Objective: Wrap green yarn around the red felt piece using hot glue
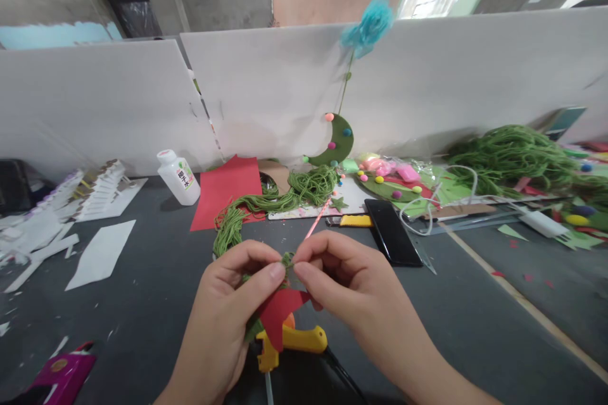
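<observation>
My left hand (232, 304) pinches green yarn (287, 261) between thumb and index finger. Facing it, my right hand (349, 285) is closed at the yarn's other side, thumb and index fingertips together. Just below the fingers hangs a red pointed piece (279, 313), perhaps felt or paper, with some green material behind it, partly hidden by my left hand. Underneath on the table lies a yellow glue gun (304, 338) with a glue stick and a black cord. A loose bundle of green yarn (228, 228) runs from behind my left hand to the back.
A white bottle (179, 178) and a red sheet (228, 186) stand and lie at the back left. Beyond my right hand are a black phone (393, 232) and a yellow cutter (356, 221). A green crescent (339, 139) with pompoms leans on the white partition (266, 95). More yarn (513, 158) is heaped right.
</observation>
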The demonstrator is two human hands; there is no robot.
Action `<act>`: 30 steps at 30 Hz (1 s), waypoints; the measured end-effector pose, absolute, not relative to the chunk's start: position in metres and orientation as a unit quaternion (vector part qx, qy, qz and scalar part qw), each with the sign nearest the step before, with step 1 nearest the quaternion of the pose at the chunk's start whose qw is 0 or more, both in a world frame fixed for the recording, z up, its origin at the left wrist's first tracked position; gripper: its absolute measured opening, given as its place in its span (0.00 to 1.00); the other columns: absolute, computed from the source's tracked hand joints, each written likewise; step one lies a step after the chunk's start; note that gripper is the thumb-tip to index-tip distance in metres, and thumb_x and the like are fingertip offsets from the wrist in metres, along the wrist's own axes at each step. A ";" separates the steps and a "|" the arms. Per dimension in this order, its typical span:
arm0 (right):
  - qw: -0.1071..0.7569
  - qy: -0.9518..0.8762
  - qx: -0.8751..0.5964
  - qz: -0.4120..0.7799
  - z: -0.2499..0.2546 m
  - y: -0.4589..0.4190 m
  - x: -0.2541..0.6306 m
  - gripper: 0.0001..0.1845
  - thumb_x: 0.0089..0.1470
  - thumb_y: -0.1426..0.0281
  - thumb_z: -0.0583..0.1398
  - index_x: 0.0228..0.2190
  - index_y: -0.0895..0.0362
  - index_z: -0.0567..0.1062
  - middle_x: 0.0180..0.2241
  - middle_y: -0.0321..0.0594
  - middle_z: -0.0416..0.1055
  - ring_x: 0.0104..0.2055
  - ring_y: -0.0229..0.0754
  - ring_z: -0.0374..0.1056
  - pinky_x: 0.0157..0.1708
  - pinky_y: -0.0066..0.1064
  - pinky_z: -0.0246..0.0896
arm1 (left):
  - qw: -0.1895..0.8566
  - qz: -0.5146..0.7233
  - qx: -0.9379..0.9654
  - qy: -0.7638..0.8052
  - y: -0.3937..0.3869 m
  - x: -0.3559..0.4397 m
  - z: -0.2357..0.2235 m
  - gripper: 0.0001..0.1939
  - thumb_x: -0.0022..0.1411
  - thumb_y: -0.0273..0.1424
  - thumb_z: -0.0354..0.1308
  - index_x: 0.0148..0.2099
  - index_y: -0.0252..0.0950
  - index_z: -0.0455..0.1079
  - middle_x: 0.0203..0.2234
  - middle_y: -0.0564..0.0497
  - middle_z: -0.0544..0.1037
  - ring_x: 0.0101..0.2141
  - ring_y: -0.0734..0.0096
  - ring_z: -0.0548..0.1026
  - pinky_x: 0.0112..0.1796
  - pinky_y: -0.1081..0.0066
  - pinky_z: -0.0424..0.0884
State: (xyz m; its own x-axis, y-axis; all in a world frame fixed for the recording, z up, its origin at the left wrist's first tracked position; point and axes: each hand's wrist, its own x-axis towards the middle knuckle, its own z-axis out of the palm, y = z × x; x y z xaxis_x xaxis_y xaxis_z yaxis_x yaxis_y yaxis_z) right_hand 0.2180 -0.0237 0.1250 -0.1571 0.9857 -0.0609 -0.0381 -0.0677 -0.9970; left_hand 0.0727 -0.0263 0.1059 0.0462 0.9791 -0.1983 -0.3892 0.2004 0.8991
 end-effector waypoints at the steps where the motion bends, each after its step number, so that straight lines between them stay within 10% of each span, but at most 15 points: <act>1: 0.453 -0.510 -0.464 0.564 0.125 -0.024 0.218 0.04 0.46 0.69 0.60 0.23 0.55 0.71 0.16 0.29 0.61 0.18 0.32 0.56 0.18 0.24 0.52 | 0.639 0.535 0.337 0.437 -0.026 0.074 0.106 0.05 0.48 0.30 0.70 0.27 0.37 0.76 0.20 0.57 0.74 0.23 0.77 0.69 0.25 0.79 0.67; 16: 0.464 -0.444 -0.392 0.658 0.119 -0.014 0.225 0.06 0.44 0.69 0.66 0.26 0.56 0.73 0.17 0.27 0.61 0.17 0.29 0.53 0.16 0.21 0.47 | 0.550 0.542 0.462 0.436 -0.017 0.071 0.105 0.04 0.46 0.26 0.71 0.25 0.39 0.79 0.22 0.54 0.79 0.26 0.73 0.72 0.29 0.77 0.68; 30: 0.469 -0.450 -0.374 0.662 0.122 -0.016 0.222 0.05 0.43 0.72 0.64 0.21 0.57 0.72 0.16 0.27 0.63 0.17 0.29 0.55 0.16 0.21 0.50 | 0.712 0.505 0.310 0.377 -0.020 0.075 0.111 0.09 0.42 0.28 0.74 0.24 0.35 0.76 0.17 0.55 0.75 0.21 0.79 0.69 0.23 0.81 0.65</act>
